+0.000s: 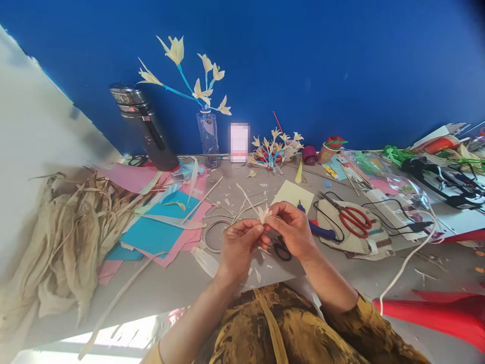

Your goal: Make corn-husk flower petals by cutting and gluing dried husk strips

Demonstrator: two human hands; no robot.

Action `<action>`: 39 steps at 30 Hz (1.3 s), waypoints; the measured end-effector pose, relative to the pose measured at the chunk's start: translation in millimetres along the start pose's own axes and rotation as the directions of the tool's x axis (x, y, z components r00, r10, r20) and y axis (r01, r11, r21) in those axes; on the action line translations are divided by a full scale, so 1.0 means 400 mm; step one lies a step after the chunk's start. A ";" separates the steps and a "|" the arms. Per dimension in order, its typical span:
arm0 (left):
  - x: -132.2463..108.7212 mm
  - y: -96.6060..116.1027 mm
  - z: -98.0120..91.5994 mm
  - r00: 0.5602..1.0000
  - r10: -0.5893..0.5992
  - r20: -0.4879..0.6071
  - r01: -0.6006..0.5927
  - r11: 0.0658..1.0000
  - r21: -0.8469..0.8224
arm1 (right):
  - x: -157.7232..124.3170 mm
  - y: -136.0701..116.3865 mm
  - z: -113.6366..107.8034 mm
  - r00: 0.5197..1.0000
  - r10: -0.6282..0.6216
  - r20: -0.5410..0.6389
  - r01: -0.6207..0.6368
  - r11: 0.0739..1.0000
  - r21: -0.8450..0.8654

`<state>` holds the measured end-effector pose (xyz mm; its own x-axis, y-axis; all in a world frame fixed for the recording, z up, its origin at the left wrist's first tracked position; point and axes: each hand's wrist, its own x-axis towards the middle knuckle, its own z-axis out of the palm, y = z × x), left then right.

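Between my hands, above the middle of the grey table, is a small cream husk flower (264, 214) with pointed petals facing up. My left hand (242, 245) pinches its base between thumb and fingers. From the other side, my right hand (291, 227) has its thumb and fingertips closed on the flower's petals. Under my right hand lie black-handled scissors (282, 250), partly hidden. A roll of tape (215, 236) rests just left of my left hand. Behind my hands are a pale yellow paper sheet (291, 194) and a blue glue gun (320, 231).
Dried husks (64, 247) heap at the left beside blue paper (155, 227) and pink sheets. Behind stand a dark thermos (149, 131), a bottle (208, 139) holding husk flowers, and a phone. Red-handled scissors (355, 221) lie on a cloth, near a power strip (397, 215) and cables.
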<state>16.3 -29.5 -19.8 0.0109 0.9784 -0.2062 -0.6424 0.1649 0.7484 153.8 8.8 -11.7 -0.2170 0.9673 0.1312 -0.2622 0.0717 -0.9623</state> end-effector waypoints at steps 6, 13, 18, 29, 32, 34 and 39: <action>-0.005 -0.004 0.002 0.993 0.117 -0.010 -0.114 0.983 0.145 | -0.011 0.000 0.006 0.997 -0.040 -0.065 0.030 0.987 -0.155; -0.005 -0.015 -0.008 0.967 0.254 -0.021 -0.237 0.926 0.295 | -0.015 -0.004 0.007 0.990 -0.129 -0.053 0.102 0.928 -0.360; 0.011 -0.029 -0.024 0.978 0.206 0.029 -0.208 0.969 0.135 | -0.028 -0.004 0.001 0.992 -0.128 -0.016 0.108 0.892 -0.439; 0.010 -0.016 -0.030 0.979 0.075 0.192 -0.059 0.994 -0.088 | -0.050 -0.031 0.015 0.972 -0.201 0.121 0.234 0.876 -0.422; 0.008 -0.009 -0.029 0.972 0.068 0.227 -0.048 0.994 -0.094 | -0.055 -0.032 0.014 0.954 -0.260 0.148 0.299 0.859 -0.416; 0.007 -0.003 -0.027 0.967 0.046 0.251 -0.019 0.994 -0.108 | -0.060 -0.032 0.015 0.949 -0.275 0.154 0.314 0.859 -0.405; 0.008 0.002 -0.029 0.953 -0.034 0.301 0.067 0.993 -0.098 | -0.073 -0.034 0.017 0.960 -0.244 0.139 0.280 0.874 -0.396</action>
<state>6.9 -27.5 -27.0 0.2634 0.9642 -0.0321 -0.7125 0.2169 0.6673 157.6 -22.2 -0.7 -0.2749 0.8770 0.3941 0.0825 0.4299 -0.8991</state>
